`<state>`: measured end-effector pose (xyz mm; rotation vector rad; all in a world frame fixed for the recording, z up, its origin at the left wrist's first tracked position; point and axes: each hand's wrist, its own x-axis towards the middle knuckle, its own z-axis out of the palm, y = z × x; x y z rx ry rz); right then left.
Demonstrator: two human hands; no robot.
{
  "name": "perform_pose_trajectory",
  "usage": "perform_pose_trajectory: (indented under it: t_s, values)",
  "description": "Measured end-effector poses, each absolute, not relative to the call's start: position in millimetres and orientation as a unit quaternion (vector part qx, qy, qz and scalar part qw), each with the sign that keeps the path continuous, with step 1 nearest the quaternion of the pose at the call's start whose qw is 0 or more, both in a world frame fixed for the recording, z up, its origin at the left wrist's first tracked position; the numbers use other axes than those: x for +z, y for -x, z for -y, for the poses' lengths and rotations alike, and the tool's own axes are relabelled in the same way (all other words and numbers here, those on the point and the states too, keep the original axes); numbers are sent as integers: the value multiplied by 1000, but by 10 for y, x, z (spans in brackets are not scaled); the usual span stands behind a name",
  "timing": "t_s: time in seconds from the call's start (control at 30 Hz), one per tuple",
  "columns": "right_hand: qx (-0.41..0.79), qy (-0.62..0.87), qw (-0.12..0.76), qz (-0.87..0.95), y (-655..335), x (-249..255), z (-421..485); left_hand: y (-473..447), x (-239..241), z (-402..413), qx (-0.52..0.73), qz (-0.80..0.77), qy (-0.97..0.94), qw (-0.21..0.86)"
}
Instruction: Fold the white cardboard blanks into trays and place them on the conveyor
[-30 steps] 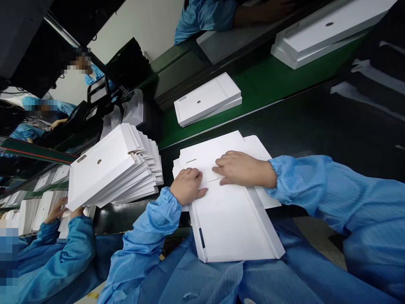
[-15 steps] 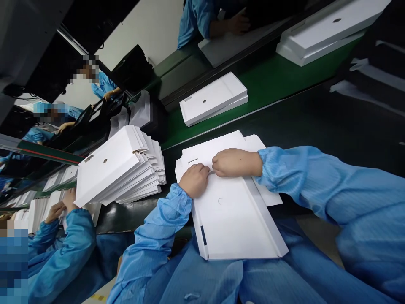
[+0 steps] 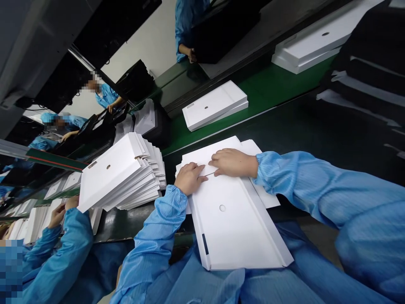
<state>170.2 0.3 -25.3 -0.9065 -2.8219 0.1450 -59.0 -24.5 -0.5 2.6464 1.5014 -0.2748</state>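
Note:
A flat white cardboard box blank with a small round hole lies in front of me, its near end over my lap. My left hand rests knuckles-up on its far left part, fingers curled and pressed onto the card. My right hand lies beside it on the far end, fingers bent and pressing along a fold line. More white blanks lie underneath, sticking out at the far end and to the right.
A tall slanted stack of white folded boxes stands to the left. A finished box lies on the green conveyor belt, more white boxes far right. A co-worker's blue sleeve is at my left; other people work beyond.
The blank has slid toward me, so its round hole now shows. Both hands stay at the far fold, fingers pressing. The view has shifted slightly.

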Motion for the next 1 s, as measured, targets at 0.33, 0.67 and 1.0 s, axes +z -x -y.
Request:
perform_pose_trajectory:
  t_s: [0.33,0.67,1.0]
  values:
    - [17,274,81,958,-1689,-256,54,574,-94,357,-71,-458,-886,-20]
    - [34,301,60,951,-1776,-161,45,661,-40,321,1,-460,-888,-20]
    - [-101,250,49,962,-1815,-211,99,724,-124,349,-43,-377,-914,-143]
